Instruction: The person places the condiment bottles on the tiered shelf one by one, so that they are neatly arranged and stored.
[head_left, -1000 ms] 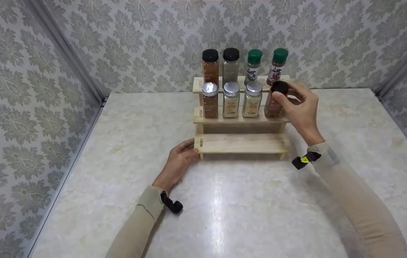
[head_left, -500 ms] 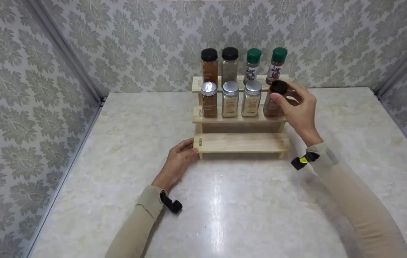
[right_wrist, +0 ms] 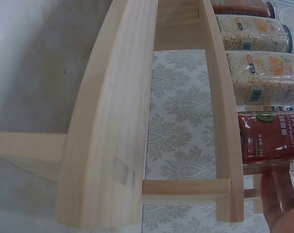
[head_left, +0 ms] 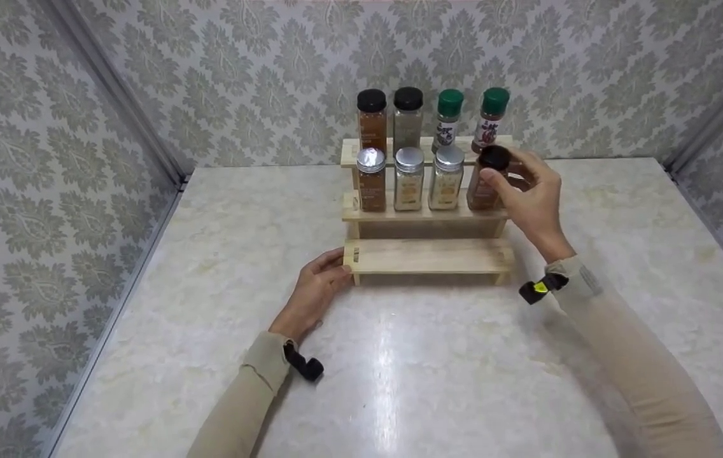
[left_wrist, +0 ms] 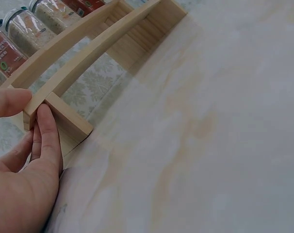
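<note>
In the head view, a three-tier wooden spice rack stands on the table. My left hand pinches the left end of its lowest shelf; the left wrist view shows the thumb above and fingers below the wood. At the right end of the middle shelf, my right hand grips a black-capped spice jar with thumb and fingers. The jar is upright, its red label facing the right wrist camera. To its left on that shelf are two pale-filled jars and a reddish-brown jar, all with silver lids.
On the top shelf stand two black-capped jars and two green-capped shakers. The lowest shelf shows bare wood. Patterned wall panels enclose the back and sides of the marbled table.
</note>
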### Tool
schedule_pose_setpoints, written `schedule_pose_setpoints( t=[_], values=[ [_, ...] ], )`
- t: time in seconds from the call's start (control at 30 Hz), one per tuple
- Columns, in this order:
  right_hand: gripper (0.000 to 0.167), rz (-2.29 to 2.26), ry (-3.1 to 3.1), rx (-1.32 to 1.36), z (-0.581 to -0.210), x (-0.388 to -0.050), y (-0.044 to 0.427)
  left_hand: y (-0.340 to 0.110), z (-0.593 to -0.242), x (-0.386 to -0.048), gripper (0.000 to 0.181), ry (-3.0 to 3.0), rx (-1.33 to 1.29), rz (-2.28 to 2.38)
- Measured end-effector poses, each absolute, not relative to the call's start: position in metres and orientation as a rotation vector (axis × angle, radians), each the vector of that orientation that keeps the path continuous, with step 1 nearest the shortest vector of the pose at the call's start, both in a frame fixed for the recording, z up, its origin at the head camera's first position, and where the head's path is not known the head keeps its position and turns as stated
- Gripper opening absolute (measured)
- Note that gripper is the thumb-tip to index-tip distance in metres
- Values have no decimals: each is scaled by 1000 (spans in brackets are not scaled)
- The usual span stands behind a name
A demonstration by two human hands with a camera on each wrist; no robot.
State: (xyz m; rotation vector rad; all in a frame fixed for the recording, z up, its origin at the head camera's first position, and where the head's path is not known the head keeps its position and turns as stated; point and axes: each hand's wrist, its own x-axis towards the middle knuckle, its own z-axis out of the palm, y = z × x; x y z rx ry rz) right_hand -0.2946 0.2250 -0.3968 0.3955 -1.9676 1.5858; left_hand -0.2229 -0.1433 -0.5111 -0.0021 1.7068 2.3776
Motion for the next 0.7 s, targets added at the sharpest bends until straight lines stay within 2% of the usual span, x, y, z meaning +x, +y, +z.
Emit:
schedule_pose_setpoints(
  t=[0.37,0.53,0.7],
  values=[
    [47,1622,-1965,465,-396,-288,248,-156,-500,-228,57,1669,83,2313],
    [44,1521,-2051,456,-397,-287,264,-174,-488,-226,61,1753,143,2149],
    [49,1322,-2234,426,-394,-288,281,-192,-467,-233,71,1992,275,1896]
  ],
)
